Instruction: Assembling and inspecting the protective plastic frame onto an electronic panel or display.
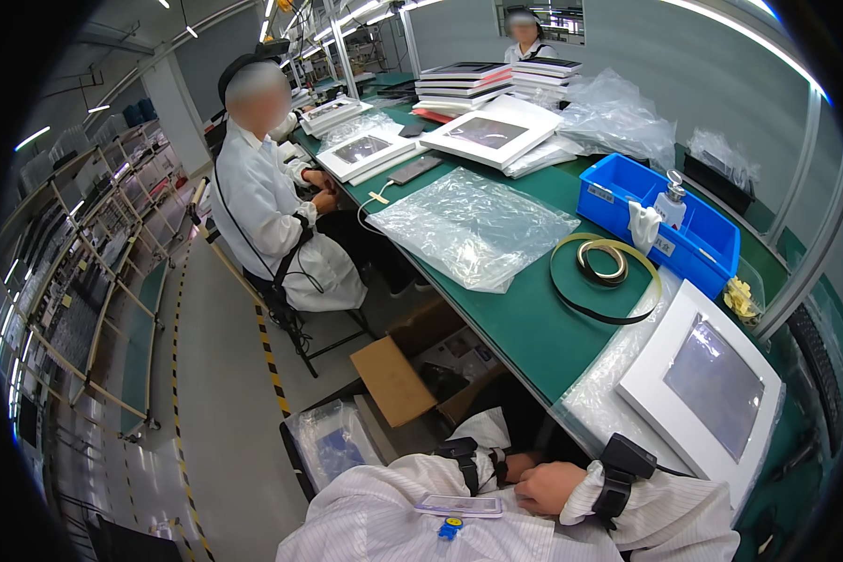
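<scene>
My hands are together in front of my body, just off the table's near edge. My right hand (546, 487) is closed with its fingers curled inward; what it holds, if anything, is hidden. Partly behind it is my left hand (523, 465), its fingers out of sight. Dark straps and small devices sit on both wrists. Closest on the table, beside my right forearm, lies a white panel frame (648, 384) with a grey window, tilted on clear plastic wrapping (590, 398).
Beyond stand a blue bin (618, 192) with a bottle, a tape roll (601, 262) and a flat plastic bag (468, 225). More white frames (482, 131) are stacked farther off. A co-worker (262, 206) sits at left. An open cardboard box (393, 379) is below the table edge.
</scene>
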Available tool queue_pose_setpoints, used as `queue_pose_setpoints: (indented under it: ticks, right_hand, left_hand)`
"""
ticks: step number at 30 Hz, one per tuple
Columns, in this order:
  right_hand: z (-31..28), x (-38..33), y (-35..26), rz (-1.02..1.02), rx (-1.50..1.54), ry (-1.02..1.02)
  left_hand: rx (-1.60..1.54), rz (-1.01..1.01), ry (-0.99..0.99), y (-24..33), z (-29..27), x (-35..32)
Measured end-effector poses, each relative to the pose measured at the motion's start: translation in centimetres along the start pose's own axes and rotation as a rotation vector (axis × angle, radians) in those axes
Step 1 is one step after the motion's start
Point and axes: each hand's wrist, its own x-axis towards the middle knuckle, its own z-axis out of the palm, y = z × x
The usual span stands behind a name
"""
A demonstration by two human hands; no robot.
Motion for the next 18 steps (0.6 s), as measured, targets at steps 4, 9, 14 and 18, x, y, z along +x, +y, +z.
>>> queue_pose_setpoints:
  ticks: [4,9,14,18]
  right_hand:
    - [0.3,0.2,0.8,0.0,0.006,0.013]
    - [1.1,-0.1,1.2,0.041,-0.058,0.023]
    - [0.0,1.1,-0.6,-0.065,0.002,0.005]
    - [1.2,0.1,1.4,-0.03,0.025,0.047]
  left_hand:
    - [0.087,0.116,-0.067,1.3,-0.8,-1.0]
    - [0.117,0.2,-0.109,0.8,2.8,2.7]
    - [0.126,0.241,-0.115,-3.6,10.1,10.2]
    - [0.144,0.319,-0.102,0.8,0.6,0.0]
